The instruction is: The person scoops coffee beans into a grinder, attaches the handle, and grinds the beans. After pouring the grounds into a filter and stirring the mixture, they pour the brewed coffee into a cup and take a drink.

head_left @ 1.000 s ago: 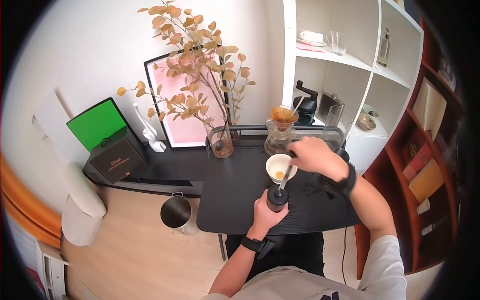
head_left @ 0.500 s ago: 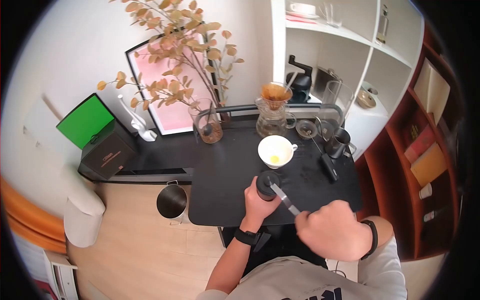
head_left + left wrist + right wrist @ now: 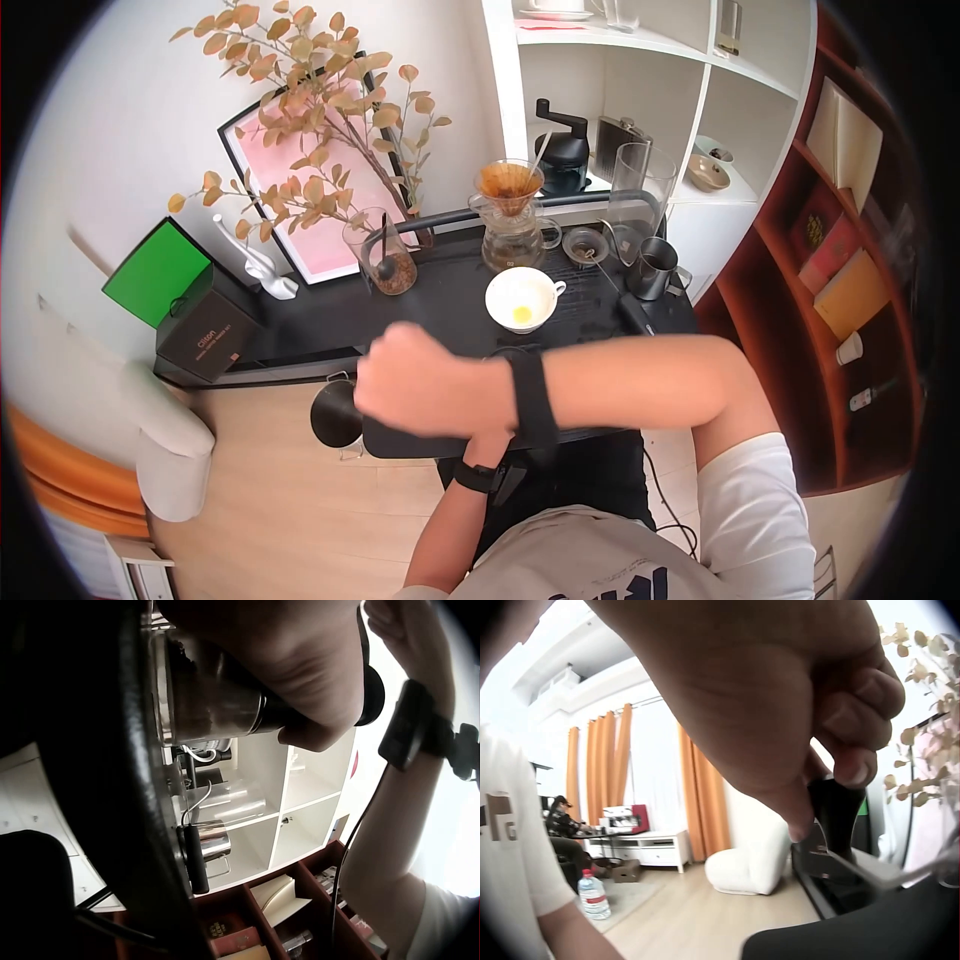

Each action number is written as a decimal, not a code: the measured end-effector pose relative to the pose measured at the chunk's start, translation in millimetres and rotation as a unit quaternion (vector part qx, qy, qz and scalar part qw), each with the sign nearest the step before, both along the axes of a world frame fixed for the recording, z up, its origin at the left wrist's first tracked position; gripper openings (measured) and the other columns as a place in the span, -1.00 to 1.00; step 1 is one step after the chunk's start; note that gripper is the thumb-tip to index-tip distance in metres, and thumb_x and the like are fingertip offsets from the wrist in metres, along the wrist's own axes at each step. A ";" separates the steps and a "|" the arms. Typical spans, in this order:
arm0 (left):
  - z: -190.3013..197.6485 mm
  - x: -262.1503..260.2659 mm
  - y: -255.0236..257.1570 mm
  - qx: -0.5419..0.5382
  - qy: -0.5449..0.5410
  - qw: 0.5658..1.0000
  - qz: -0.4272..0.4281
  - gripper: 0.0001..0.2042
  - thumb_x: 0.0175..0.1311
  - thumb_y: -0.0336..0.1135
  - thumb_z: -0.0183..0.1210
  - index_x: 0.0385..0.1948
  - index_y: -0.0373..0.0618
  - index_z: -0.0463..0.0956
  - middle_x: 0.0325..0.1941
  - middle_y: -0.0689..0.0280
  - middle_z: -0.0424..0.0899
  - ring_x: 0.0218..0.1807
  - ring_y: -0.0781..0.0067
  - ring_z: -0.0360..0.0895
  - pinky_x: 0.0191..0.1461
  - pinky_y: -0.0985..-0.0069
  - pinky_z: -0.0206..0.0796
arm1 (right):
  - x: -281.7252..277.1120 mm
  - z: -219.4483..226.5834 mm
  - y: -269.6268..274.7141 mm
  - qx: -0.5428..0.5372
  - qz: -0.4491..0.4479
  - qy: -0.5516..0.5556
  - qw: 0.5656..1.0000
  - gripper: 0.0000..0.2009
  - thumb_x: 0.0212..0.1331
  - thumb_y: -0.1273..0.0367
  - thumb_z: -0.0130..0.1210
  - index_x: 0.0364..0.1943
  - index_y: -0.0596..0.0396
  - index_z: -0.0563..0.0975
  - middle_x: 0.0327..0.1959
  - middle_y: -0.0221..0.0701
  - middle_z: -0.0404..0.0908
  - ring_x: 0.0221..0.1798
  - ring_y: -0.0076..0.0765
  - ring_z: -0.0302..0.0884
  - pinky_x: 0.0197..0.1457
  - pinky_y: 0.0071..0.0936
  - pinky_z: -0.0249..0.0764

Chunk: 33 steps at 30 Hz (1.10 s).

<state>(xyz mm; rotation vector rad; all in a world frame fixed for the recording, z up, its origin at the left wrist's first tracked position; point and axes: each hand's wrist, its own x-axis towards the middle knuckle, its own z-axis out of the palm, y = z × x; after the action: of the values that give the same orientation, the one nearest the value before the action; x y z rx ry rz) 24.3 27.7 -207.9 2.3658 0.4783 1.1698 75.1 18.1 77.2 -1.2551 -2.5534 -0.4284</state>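
My left hand (image 3: 490, 446) is mostly hidden under the right forearm in the head view. In the left wrist view that hand (image 3: 311, 664) grips a hand grinder, whose smoky clear lower part (image 3: 217, 701) shows at the table's edge. Across the front of the body reaches my right hand (image 3: 430, 385), fingers curled. The right wrist view has this hand (image 3: 780, 697) holding the black knob (image 3: 836, 814) of the metal crank (image 3: 889, 868). Beyond the arm, a white cup (image 3: 524, 300) with a little yellow inside stands on the black table (image 3: 450, 310).
Behind the cup stands a glass server (image 3: 512, 240) with a brown filter in its dripper. To the right are a small dish (image 3: 585, 247), a metal pitcher (image 3: 653, 268) and a black-handled tool (image 3: 637, 314). A glass vase (image 3: 390, 268) holds branches; a bin (image 3: 337, 412) is on the floor.
My right hand has swung from beyond the grinder, round its right and near side, to the left, its forearm now covering the grinder. The head view has shifted, moving the table items leftward in it.
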 end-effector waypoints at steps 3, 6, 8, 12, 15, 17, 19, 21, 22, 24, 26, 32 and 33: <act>76.3 17.4 -18.4 -0.255 -0.143 0.955 -0.045 -0.67 0.13 -0.50 0.49 -0.06 -0.32 0.65 -0.12 0.16 0.79 -0.10 0.36 0.77 0.05 0.41 0.60 | 37.9 14.0 36.2 -0.048 -0.085 -0.059 0.993 -0.93 0.00 0.33 0.33 -0.45 -0.06 0.77 -0.41 -0.33 0.80 -0.26 -0.17 0.84 -0.33 -0.25 0.66; 89.2 21.5 -21.4 -0.269 -0.160 0.949 -0.035 -0.84 0.07 -0.57 0.43 -0.32 -0.30 0.67 -0.35 0.24 0.78 -0.27 0.50 0.74 -0.07 0.50 0.58 | 89.6 8.3 36.6 -0.059 -0.195 -0.092 0.975 -0.90 0.03 0.33 0.35 -0.38 -0.03 0.78 -0.35 -0.33 0.81 -0.25 -0.14 0.84 -0.28 -0.21 0.69; 92.4 22.8 -19.1 -0.240 -0.155 0.958 -0.028 -0.75 0.03 -0.50 0.47 -0.27 -0.29 0.63 -0.36 0.18 0.78 -0.28 0.33 0.79 -0.11 0.42 0.61 | 118.3 3.7 14.2 -0.068 -0.280 -0.105 0.952 -0.87 0.03 0.30 0.39 -0.34 -0.03 0.78 -0.31 -0.33 0.82 -0.20 -0.16 0.84 -0.24 -0.25 0.69; 97.9 22.2 -18.9 -0.200 -0.138 0.970 -0.024 -0.66 -0.02 -0.42 0.51 -0.22 -0.26 0.58 -0.34 0.11 0.79 -0.27 0.09 0.83 -0.14 0.32 0.65 | 156.4 7.6 -69.4 -0.074 -0.329 -0.114 0.934 -0.84 0.02 0.32 0.39 -0.35 0.07 0.72 -0.39 -0.29 0.77 -0.28 -0.13 0.80 -0.28 -0.21 0.64; 105.4 21.8 -22.2 -0.202 -0.154 0.967 -0.023 -0.64 -0.02 -0.41 0.51 -0.20 -0.25 0.58 -0.32 0.11 0.79 -0.27 0.06 0.82 -0.13 0.31 0.65 | 136.9 25.5 -139.0 -0.124 -0.316 -0.126 0.932 -0.73 0.03 0.34 0.37 -0.25 0.23 0.63 -0.51 -0.25 0.71 -0.44 -0.11 0.75 -0.35 -0.13 0.58; 107.0 20.4 -21.2 -0.193 -0.157 0.968 -0.022 -0.64 -0.03 -0.41 0.51 -0.20 -0.25 0.58 -0.32 0.10 0.79 -0.26 0.07 0.83 -0.12 0.31 0.65 | 103.1 55.8 -173.9 -0.242 -0.270 -0.178 0.915 -0.72 0.03 0.37 0.33 -0.24 0.28 0.58 -0.58 -0.30 0.66 -0.53 -0.20 0.72 -0.48 -0.22 0.52; 103.2 21.6 -20.6 -0.182 -0.148 0.971 -0.034 -0.64 -0.03 -0.41 0.51 -0.19 -0.25 0.58 -0.32 0.10 0.79 -0.25 0.07 0.83 -0.11 0.31 0.65 | 79.5 49.0 -197.9 -0.181 -0.169 -0.162 0.955 -0.76 0.05 0.40 0.27 -0.24 0.28 0.58 -0.63 -0.39 0.61 -0.62 -0.29 0.66 -0.63 -0.34 0.39; 92.3 24.2 -20.8 -0.241 -0.137 0.961 -0.016 -0.64 -0.03 -0.41 0.51 -0.19 -0.26 0.59 -0.33 0.10 0.78 -0.27 0.09 0.82 -0.11 0.31 0.64 | 57.4 31.3 -195.0 -0.159 -0.082 -0.044 0.983 -0.76 0.05 0.41 0.24 -0.22 0.26 0.57 -0.67 -0.44 0.57 -0.68 -0.33 0.61 -0.72 -0.39 0.29; 91.6 22.3 -19.8 -0.222 -0.120 0.968 -0.005 -0.63 -0.04 -0.41 0.53 -0.19 -0.26 0.60 -0.34 0.11 0.78 -0.31 0.11 0.80 -0.13 0.32 0.63 | 47.7 24.0 -183.6 -0.146 -0.040 -0.015 0.988 -0.77 0.06 0.40 0.25 -0.23 0.24 0.57 -0.66 -0.44 0.56 -0.65 -0.32 0.63 -0.69 -0.38 0.33; 82.1 25.3 -23.0 -0.243 -0.118 0.962 0.029 -0.65 -0.01 -0.41 0.53 -0.19 -0.25 0.61 -0.35 0.17 0.78 -0.35 0.24 0.78 -0.16 0.35 0.62 | 29.5 -0.2 -147.0 -0.082 0.040 0.040 0.995 -0.78 0.06 0.38 0.25 -0.25 0.20 0.55 -0.62 -0.41 0.57 -0.59 -0.28 0.66 -0.62 -0.35 0.40; 67.4 20.4 -24.1 -0.278 -0.098 0.955 0.037 -0.66 0.02 -0.41 0.52 -0.19 -0.24 0.61 -0.35 0.20 0.79 -0.36 0.28 0.77 -0.17 0.36 0.62 | 14.8 -21.0 -102.9 -0.004 0.076 0.047 0.996 -0.81 0.08 0.38 0.25 -0.28 0.18 0.55 -0.57 -0.37 0.60 -0.53 -0.25 0.69 -0.57 -0.31 0.46; 87.4 13.9 -23.7 -0.079 -0.113 0.990 0.026 -0.73 0.18 -0.37 0.45 -0.10 -0.23 0.74 -0.15 0.21 0.84 -0.02 0.25 0.79 0.20 0.28 0.56 | 31.4 -13.5 10.5 -0.001 0.009 0.011 1.000 -0.84 0.12 0.36 0.23 -0.31 0.16 0.61 -0.48 -0.21 0.71 -0.39 -0.12 0.79 -0.45 -0.22 0.61; 99.2 15.9 -26.4 -0.080 -0.113 0.990 0.026 -0.73 0.18 -0.37 0.45 -0.10 -0.23 0.74 -0.15 0.21 0.84 -0.02 0.25 0.79 0.20 0.28 0.56 | 41.8 -8.2 20.3 -0.028 -0.026 -0.005 0.999 -0.84 0.12 0.37 0.22 -0.30 0.18 0.61 -0.46 -0.18 0.73 -0.36 -0.08 0.81 -0.41 -0.20 0.64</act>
<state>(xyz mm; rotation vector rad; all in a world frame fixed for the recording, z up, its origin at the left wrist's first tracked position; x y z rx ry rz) 40.2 1.3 -108.7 2.0669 0.5374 1.3504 116.9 38.4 68.9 -1.3445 -2.5615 -0.3775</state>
